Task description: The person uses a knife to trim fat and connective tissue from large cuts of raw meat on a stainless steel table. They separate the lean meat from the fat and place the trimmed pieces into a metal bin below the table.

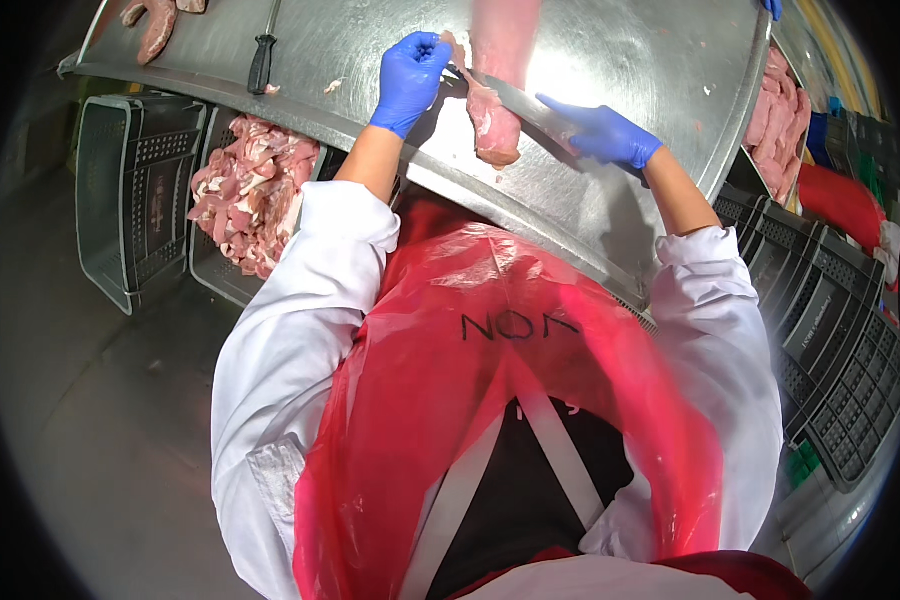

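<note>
A long pink piece of meat (497,125) lies on the metal table in front of me, its cut end toward me. My left hand (410,82), in a blue glove, is closed on a thin strip of trimming (457,52) pulled up at the meat's left side. In my right hand (610,135), also gloved in blue, is a knife (522,104), its blade lying across the meat and pointing left. The right index finger stretches out near the blade, and the handle is mostly hidden by the hand.
The metal table (370,110) holds a black-handled sharpening steel (261,65) and meat pieces (157,30) at far left. Below it stand a crate of trimmings (253,190) and another grey crate (100,200). Right are a meat-filled bin (778,120) and stacked dark crates (820,320).
</note>
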Demonstrator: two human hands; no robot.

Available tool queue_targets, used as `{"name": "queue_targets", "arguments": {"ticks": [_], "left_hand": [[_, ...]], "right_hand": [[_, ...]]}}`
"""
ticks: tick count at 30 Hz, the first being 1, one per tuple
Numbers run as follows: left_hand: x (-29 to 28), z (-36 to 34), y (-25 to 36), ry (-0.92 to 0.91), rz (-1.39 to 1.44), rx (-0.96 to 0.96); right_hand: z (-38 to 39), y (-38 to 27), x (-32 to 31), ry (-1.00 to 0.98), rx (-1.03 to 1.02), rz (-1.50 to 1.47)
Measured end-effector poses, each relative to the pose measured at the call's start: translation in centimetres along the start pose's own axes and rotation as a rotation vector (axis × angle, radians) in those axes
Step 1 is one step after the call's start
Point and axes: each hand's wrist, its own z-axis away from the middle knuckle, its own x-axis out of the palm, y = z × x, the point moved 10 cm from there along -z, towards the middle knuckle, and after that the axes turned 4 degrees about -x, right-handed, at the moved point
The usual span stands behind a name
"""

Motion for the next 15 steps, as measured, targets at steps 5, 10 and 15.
{"name": "queue_targets", "arguments": {"ticks": [5, 10, 15], "left_hand": [[0.8, 0.7, 0.8, -0.013, -0.045, 0.053], [-1.4, 1.4, 0.8, 0.034, 0.016, 0.026], [-1.4, 2.3, 2.0, 0.02, 0.106, 0.014]], "right_hand": [[-3.5, -1.6, -0.2, -0.009, -0.153, -0.015], [0.1, 0.6, 0.8, -0.022, -0.209, -0.008], [-0.5, 2.5, 1.7, 0.015, -0.225, -0.047]]}}
